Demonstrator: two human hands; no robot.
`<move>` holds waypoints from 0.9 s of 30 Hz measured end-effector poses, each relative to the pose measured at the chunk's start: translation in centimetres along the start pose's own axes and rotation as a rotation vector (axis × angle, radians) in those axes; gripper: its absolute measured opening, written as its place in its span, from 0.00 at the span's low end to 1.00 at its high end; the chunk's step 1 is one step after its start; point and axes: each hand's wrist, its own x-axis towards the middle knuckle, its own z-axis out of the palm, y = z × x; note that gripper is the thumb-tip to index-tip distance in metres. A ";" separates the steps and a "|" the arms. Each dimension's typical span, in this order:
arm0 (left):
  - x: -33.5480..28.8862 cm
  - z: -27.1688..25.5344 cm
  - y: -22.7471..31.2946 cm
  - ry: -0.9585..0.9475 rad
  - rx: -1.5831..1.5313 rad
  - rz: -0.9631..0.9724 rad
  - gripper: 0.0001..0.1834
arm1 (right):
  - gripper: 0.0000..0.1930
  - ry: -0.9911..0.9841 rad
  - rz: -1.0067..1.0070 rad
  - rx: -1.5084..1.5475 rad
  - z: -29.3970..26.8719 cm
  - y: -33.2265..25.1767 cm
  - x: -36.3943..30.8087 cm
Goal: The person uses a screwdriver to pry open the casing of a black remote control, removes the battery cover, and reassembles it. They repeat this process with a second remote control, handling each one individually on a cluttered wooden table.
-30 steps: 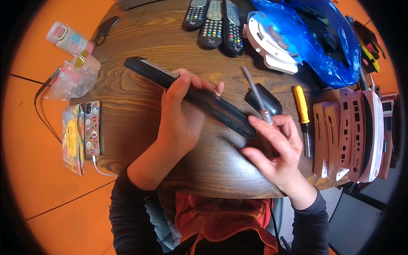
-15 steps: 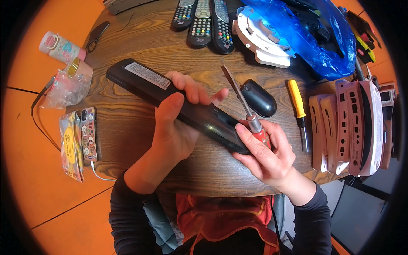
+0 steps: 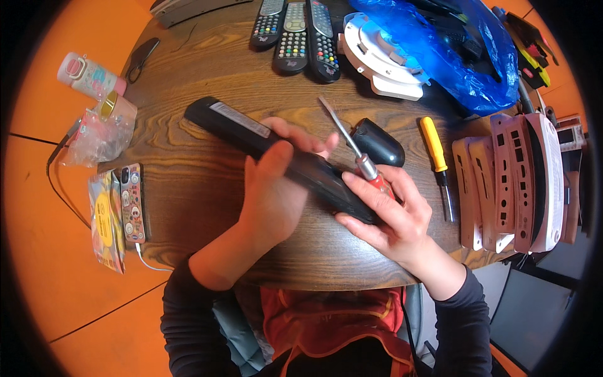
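Note:
A long black remote control (image 3: 317, 177) hangs slantwise above the table, its back with a pale label facing up. Around its middle my left hand (image 3: 273, 195) is closed, thumb lying across the back. At its near right end my right hand (image 3: 399, 210) grips the edge between thumb and fingers. That same hand also holds a screwdriver (image 3: 344, 133) by its red handle; the metal shaft points up and left, apart from the remote. Just beyond the right hand lies a glossy black rounded piece (image 3: 379, 143), partly behind the shaft.
A yellow-handled screwdriver (image 3: 433, 144) lies to the right, beside upright white device casings (image 3: 502, 182). Further remotes (image 3: 292, 50), a round white part (image 3: 383, 56) and a blue plastic bag (image 3: 490, 94) sit at the back. On the left are a phone (image 3: 132, 204) and a packet (image 3: 107, 220).
The remote and my left hand have shifted slightly right, and the remote's back has tilted, darkening its shine. The screwdriver's shaft has swung a little. Both hands keep their hold.

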 end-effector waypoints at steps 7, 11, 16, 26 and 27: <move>-0.3 0.7 -0.4 -0.011 0.217 -0.199 0.37 | 0.21 0.121 -0.100 -0.048 -0.5 1.3 0.8; -0.5 0.7 -0.8 0.012 0.217 -0.157 0.34 | 0.19 0.109 -0.041 0.022 -0.5 1.0 0.5; -0.7 0.7 -1.1 0.015 0.246 -0.153 0.33 | 0.17 0.091 -0.014 0.045 -0.9 0.5 0.3; -0.4 1.0 -0.5 0.084 0.182 -0.137 0.32 | 0.21 0.048 0.072 0.180 -0.8 1.7 0.6; -0.1 0.9 0.1 0.109 0.113 -0.162 0.33 | 0.22 0.033 0.079 0.174 -1.0 1.9 0.7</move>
